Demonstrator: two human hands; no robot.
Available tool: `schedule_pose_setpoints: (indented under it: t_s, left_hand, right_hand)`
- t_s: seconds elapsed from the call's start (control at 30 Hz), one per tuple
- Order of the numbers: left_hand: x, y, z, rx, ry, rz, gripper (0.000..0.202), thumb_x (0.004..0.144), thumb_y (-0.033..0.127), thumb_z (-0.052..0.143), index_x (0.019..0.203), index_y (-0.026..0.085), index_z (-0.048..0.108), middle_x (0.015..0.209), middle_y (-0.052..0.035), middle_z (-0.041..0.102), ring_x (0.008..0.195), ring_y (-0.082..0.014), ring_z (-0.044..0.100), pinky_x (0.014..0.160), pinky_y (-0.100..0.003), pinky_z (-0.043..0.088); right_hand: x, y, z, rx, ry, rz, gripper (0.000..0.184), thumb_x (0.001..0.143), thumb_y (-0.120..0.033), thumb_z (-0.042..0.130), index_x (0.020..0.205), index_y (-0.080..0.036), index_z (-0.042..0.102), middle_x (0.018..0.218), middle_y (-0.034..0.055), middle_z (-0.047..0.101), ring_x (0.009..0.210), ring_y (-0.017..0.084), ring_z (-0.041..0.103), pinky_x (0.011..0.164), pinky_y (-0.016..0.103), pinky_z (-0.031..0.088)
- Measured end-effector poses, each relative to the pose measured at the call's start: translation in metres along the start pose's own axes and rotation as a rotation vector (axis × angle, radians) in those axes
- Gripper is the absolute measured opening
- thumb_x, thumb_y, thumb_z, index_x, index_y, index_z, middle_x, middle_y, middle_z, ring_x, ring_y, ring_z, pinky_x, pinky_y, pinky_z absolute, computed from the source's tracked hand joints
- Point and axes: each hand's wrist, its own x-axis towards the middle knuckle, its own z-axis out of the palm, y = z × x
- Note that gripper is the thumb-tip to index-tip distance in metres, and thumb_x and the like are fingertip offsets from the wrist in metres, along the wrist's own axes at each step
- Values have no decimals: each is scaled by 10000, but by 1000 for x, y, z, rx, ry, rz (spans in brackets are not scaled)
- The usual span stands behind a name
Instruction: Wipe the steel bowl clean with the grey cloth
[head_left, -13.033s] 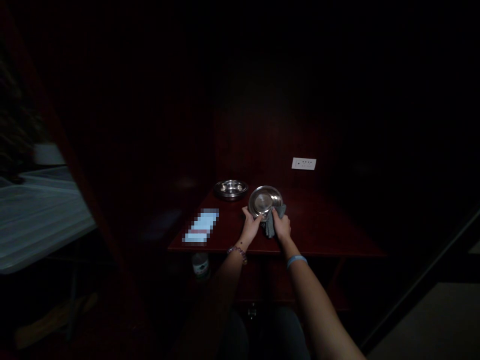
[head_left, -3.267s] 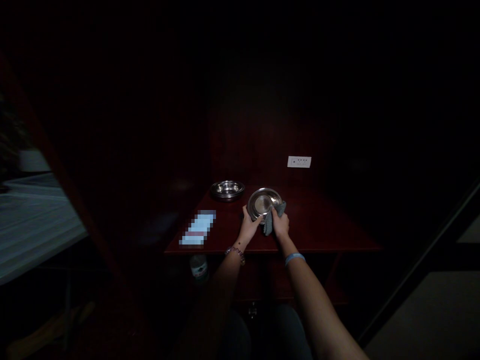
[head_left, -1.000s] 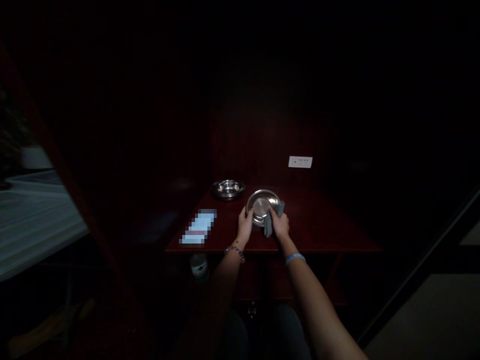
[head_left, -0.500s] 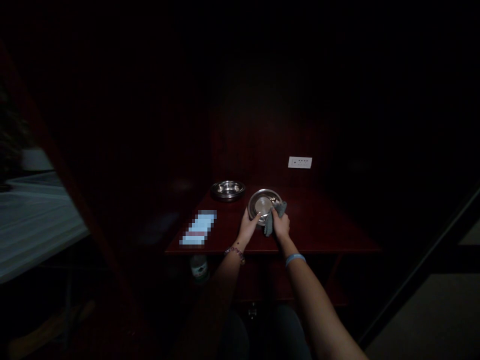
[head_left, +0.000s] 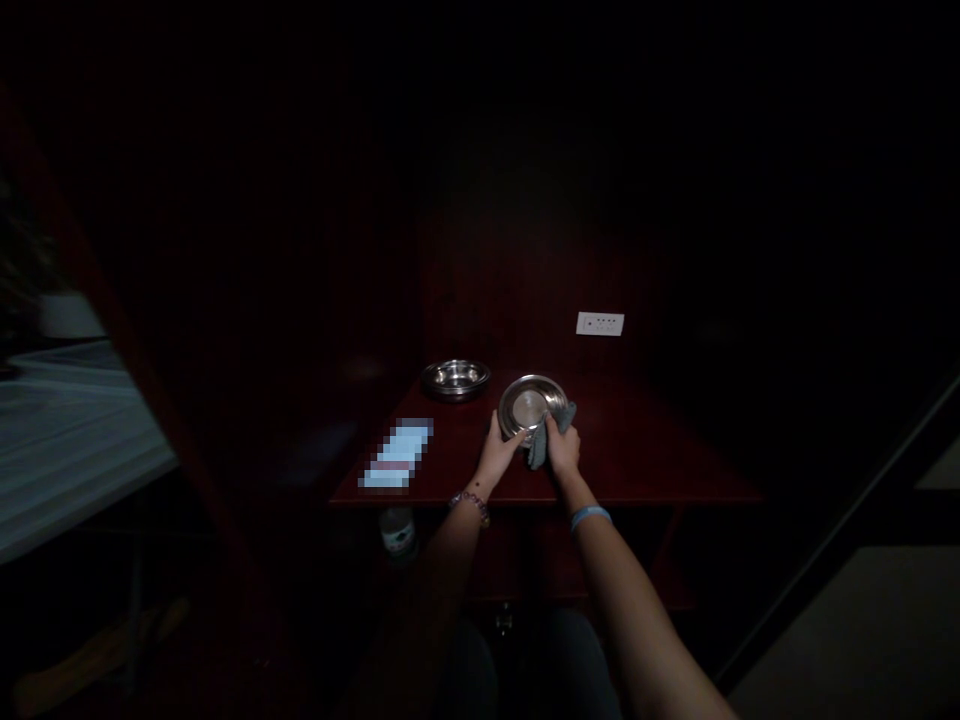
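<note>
A shiny steel plate [head_left: 529, 402] is tilted up toward me over a dark red table [head_left: 645, 460]. My left hand [head_left: 499, 450] grips its lower left rim, fingers curled round the edge. My right hand [head_left: 562, 448] is closed on a grey cloth [head_left: 541, 440] pressed against the plate's lower right rim. A second steel bowl [head_left: 455, 378] rests on the table behind and to the left, apart from both hands.
A pale blurred rectangle [head_left: 397, 453] lies at the table's left front. A white socket plate [head_left: 599, 324] is on the back panel. A bottle [head_left: 397, 528] stands below the table's front edge. A light surface [head_left: 67, 450] lies far left. The surroundings are very dark.
My left hand has shifted slightly along the plate's rim and the plate's tilt changed a little; the cloth hand stays at the lower right edge.
</note>
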Motion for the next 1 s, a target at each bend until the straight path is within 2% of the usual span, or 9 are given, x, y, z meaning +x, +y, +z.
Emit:
schedule_pose_setpoints:
  t_s: [0.2,0.4,0.57,0.8,0.9,1.0]
  left_hand:
    - [0,3,0,-3,19,-19,616,722,186,732,1300,174,521,1307,-113,636,1214,-225,592,1118,-376,381]
    - [1,5,-1,26,102,-44,290,756,149,651,1046,148,641,1094,-101,717,1087,-226,644,1064,-390,423]
    - [1,9,0,-21,138,-61,273,759,155,635,1031,150,655,1075,-90,728,1075,-222,648,1049,-379,438]
    - [-3,26,1,-147,178,-110,363,896,387,586,1166,154,653,1267,-117,680,1192,-235,615,1078,-365,430]
    - [-4,29,1,-146,167,-121,430,914,474,558,1177,149,657,1269,-123,681,1195,-240,616,1073,-364,440]
    - [-3,27,0,-111,145,-117,455,933,495,518,1188,144,655,1271,-123,681,1202,-237,614,1070,-367,446]
  right_hand:
    - [-1,-1,0,-23,-17,12,504,936,-556,469,1187,-180,690,1135,130,725,1120,267,674,943,333,513]
    - [-3,-3,-2,-101,-67,1,527,929,-589,467,1193,-194,692,1135,130,721,1109,276,675,949,370,513]
    - [-5,-6,-4,-128,-87,-9,552,919,-615,471,1202,-196,690,1151,135,716,1118,289,669,965,388,501]
    - [-8,-8,-6,-124,-133,-41,515,911,-603,500,1191,-218,696,1147,114,723,1122,272,667,966,365,498]
    - [-9,-9,-6,-117,-129,-35,514,906,-605,509,1176,-212,703,1142,121,723,1111,281,671,968,373,495]
    - [-10,-10,-7,-100,-114,-43,507,905,-599,516,1168,-209,703,1138,127,723,1107,282,671,963,372,496]
